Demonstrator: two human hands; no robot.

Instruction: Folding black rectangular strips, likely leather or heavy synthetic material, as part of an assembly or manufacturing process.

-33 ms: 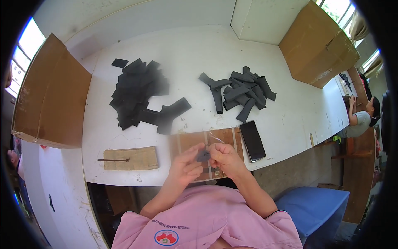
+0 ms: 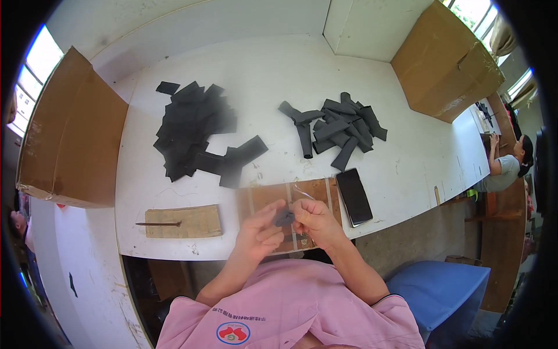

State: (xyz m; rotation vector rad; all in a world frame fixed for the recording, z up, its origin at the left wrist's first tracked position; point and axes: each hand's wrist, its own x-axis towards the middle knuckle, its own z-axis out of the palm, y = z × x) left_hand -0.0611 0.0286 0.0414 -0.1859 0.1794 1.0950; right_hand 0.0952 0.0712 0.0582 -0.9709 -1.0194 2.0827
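Observation:
Between my two hands is a small dark grey piece of sheet material (image 2: pixel 284 218), folded or rolled; its full shape is hidden by the fingers. My left hand (image 2: pixel 259 230) is closed on its left side, thumb and fingertips against it. On the other side my right hand (image 2: pixel 315 221) pinches it with thumb and curled forefinger. Both hands are over a brown board with pale strips (image 2: pixel 268 196) at the table's front edge. A heap of flat black pieces (image 2: pixel 192 125) lies beyond them to the left. Farther right is a pile of rolled dark tubes (image 2: pixel 340 128).
Right of the board lies a black phone (image 2: pixel 354 198). A cardboard strip (image 2: pixel 200 224) with a thin rusty rod (image 2: pixel 160 224) on it is at left. Large cartons stand at the left (image 2: pixel 70 134) and back right (image 2: pixel 444 64). Another person (image 2: pixel 507 168) sits far right; a blue bin (image 2: pixel 436 291) is beside me.

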